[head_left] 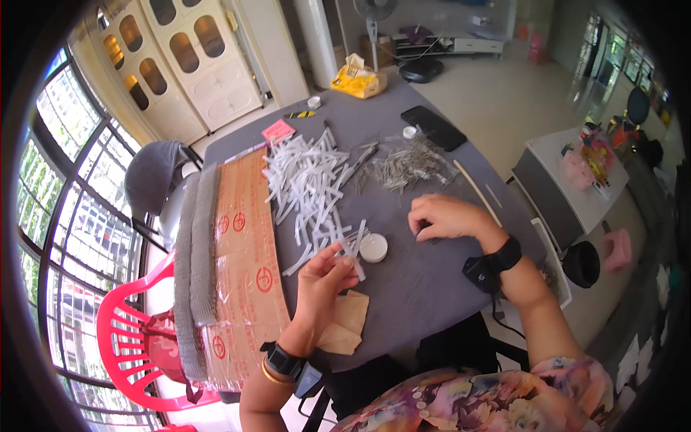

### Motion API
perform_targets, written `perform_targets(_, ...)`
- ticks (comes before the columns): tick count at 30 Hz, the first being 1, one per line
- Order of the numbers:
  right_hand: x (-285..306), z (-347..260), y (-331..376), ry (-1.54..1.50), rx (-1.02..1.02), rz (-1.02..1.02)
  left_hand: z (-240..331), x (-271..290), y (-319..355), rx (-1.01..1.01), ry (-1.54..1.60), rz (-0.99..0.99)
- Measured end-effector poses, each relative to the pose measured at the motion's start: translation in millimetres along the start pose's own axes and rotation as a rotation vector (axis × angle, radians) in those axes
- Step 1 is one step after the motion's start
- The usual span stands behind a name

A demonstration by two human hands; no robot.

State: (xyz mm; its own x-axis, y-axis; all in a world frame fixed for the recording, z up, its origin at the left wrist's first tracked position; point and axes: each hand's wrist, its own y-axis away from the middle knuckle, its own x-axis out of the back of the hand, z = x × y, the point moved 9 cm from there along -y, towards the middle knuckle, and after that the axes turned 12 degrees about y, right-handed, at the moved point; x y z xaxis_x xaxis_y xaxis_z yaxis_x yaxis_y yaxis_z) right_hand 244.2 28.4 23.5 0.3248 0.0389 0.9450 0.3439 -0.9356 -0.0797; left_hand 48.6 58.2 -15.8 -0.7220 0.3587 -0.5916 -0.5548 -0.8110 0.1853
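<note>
Pinching a white tube (353, 248) in my left hand (324, 284), fingers closed on it, I rest my right hand (448, 217) on the table (425, 288), curled over something too small to tell. A small white pot (373, 248) sits just right of my left fingertips. Beyond them lies a big loose heap of tubes (306, 180); past my right hand, a pile of metal pins (407, 164). Finished rows line the cardboard (241, 259) at my left, so I judge plenty is left.

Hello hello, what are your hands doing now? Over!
Left hand pinching a clear plastic strip. Right hand flat on the grey table; what it holds, hidden. Small white tub between them.
</note>
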Motion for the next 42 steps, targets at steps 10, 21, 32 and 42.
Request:
perform_targets(10,12.8,-4.3,-10.7,-0.362,-0.167,0.304,-1.9,7.5,4.1,0.037,0.079,0.045)
perform_targets(21,7.3,-8.6,-17.9,-0.624,-0.317,0.388,-0.8,8.1,0.4,0.062,0.112,0.024)
perform_targets(32,20.5,-65.6,-19.2,-0.183,0.076,0.534,-2.4,3.6,1.8,0.074,0.122,-0.022)
perform_targets(42,-9.2,-47.0,-20.6,-0.961,-0.140,0.324,-8.1,0.2,2.5,0.111,0.183,-0.036)
